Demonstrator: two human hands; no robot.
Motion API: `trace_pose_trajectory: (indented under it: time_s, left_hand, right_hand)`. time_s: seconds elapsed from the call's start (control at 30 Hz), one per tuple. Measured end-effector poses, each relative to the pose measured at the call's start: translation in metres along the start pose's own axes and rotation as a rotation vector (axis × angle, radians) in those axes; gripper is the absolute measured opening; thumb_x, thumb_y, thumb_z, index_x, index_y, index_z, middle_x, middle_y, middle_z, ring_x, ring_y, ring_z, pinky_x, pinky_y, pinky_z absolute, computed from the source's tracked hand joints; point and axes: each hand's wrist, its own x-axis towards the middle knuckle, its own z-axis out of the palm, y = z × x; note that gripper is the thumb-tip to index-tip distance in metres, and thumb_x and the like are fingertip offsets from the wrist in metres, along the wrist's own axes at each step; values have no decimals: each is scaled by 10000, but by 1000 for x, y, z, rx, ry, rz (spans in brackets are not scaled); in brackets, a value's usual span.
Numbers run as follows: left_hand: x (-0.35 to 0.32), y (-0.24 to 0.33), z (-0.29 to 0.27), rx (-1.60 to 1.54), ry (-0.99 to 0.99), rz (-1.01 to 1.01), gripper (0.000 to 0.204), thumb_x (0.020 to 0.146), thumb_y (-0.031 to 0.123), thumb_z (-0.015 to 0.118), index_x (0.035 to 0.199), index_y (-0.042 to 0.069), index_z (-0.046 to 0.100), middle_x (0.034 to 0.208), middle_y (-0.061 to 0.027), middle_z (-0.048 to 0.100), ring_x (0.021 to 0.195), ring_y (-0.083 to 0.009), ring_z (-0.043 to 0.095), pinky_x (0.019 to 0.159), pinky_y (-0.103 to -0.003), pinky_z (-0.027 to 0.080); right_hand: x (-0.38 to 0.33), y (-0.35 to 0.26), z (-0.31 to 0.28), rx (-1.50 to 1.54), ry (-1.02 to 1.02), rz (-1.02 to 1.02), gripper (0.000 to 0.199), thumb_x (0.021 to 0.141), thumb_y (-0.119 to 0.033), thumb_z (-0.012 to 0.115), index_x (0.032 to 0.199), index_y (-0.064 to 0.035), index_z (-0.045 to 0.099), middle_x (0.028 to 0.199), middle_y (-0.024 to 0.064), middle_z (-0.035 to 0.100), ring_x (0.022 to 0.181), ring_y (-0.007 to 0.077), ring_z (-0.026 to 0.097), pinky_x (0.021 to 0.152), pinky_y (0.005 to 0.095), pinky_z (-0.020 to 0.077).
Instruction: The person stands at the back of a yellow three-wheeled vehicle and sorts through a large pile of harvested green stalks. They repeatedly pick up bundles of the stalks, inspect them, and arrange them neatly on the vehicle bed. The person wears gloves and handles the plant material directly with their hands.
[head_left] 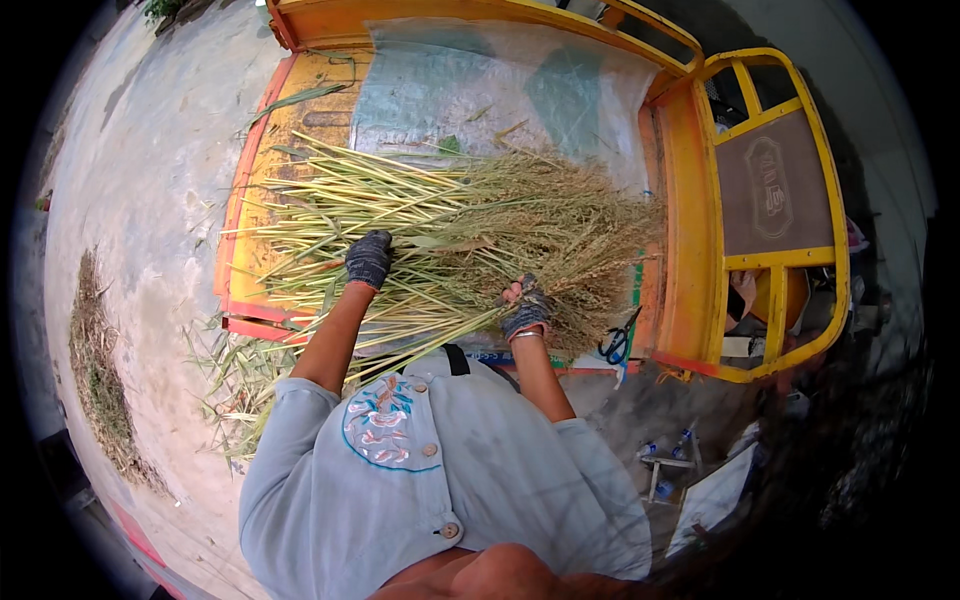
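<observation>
While the right hand [527, 310] curls its fingers round stalks [435, 215] near the front edge of the cart bed [290, 105], the left hand [368, 258] touches others, finger closure unclear; gathering seems underway, the next move calling for aligned stems.

The floor [160, 190] is pale and blotched at left, darker at right. In soft light stands a yellow cart [690, 230] (its end frame [780, 258] holds a brown panel [740, 215]).
</observation>
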Motion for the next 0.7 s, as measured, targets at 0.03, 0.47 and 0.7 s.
trace_pose_trajectory:
  time_s: [0.03, 0.47, 0.7]
  left_hand:
    - [-5, -5, 1, -127, 61, 15, 221, 737, 218, 603, 930, 108, 605, 929, -144, 604, 851, -324, 575, 721, -424, 463]
    - [-42, -44, 56, -111, -435, -15, 614, 635, 409, 697, 1125, 69, 551, 1124, -161, 558, 1052, -321, 517, 895, -383, 414]
    - [-54, -14, 9, -344, -95, 60, 282, 719, 238, 607, 967, 108, 641, 906, -157, 622, 837, -335, 578, 725, -412, 466]
  right_hand:
    - [2, 7, -1, 37, 10, -9, 190, 879, -220, 469, 780, -61, 499, 518, 65, 450, 392, 202, 324, 390, 352, 287]
    - [10, 36, 14, 138, -49, 162, 293, 904, -276, 362, 830, -25, 494, 582, 112, 482, 438, 244, 365, 461, 381, 342]
    - [-8, 42, 10, 23, -95, 176, 120, 877, -168, 434, 814, -71, 465, 541, 76, 445, 430, 216, 384, 454, 344, 375]
